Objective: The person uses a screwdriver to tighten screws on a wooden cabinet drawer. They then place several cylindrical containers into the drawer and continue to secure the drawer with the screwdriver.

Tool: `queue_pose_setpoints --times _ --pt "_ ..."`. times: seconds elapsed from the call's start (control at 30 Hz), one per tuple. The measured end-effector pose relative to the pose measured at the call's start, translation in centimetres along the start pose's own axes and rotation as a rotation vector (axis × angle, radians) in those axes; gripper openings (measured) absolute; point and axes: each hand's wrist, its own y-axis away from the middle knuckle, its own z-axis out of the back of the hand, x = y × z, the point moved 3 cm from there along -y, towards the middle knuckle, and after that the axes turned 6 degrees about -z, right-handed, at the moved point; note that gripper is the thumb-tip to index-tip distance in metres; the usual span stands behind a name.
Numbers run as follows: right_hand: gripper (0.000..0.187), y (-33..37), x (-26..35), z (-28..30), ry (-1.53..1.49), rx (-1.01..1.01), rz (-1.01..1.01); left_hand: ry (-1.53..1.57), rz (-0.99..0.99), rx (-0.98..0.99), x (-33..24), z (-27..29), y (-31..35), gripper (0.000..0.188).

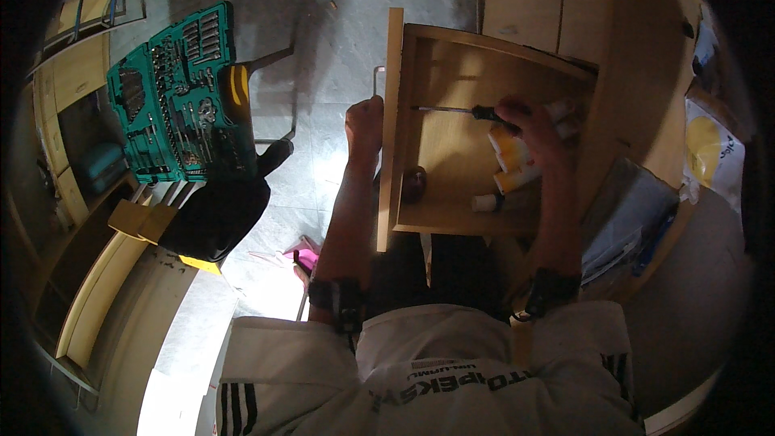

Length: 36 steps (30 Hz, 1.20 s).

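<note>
A pulled-out wooden drawer lies in front of me, its front panel standing on the left. My right hand is closed around the black handle of a screwdriver inside the drawer. The screwdriver's shaft points left, its tip at or close to the inner face of the panel. On the outer side, my left hand is closed on a metal drawer handle, whose upper end shows above the fist. Below the right hand lie several yellow-and-white containers. A dark round object sits by the panel.
A green tool case full of sockets and tools lies open at the left, on a chair. Nearby is a black bag-like object. A pink item is on the floor. At the right, a clear plastic package rests beside the cabinet.
</note>
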Motion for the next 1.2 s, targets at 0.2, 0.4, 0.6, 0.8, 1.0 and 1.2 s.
queue_pose_setpoints --times 0.2,0.4,0.6,0.8,1.0,1.2 --pt "0.024 1.3 0.9 -0.6 -0.03 -0.197 0.021 -0.58 -0.283 0.07 -1.0 0.2 -0.1 0.032" --pt "0.021 0.1 0.3 0.2 -0.05 0.019 -0.146 -0.18 -0.04 0.048 -0.9 0.3 0.2 0.026" --pt "0.02 0.4 0.2 -0.5 -0.176 -0.131 0.133 -0.187 -0.213 0.066 -0.1 0.4 -0.2 0.021" --pt "0.015 0.1 1.0 0.5 0.031 -0.021 -0.193 0.075 -0.149 0.12 -0.8 0.6 0.6 0.021" --pt "0.02 -0.5 0.2 0.4 -0.147 0.07 0.08 0.506 0.149 0.185 0.7 0.7 0.1 0.022" --pt "0.026 -0.9 0.5 0.0 -0.254 0.099 0.157 -0.207 -0.119 0.035 0.9 3.9 -2.4 0.024"
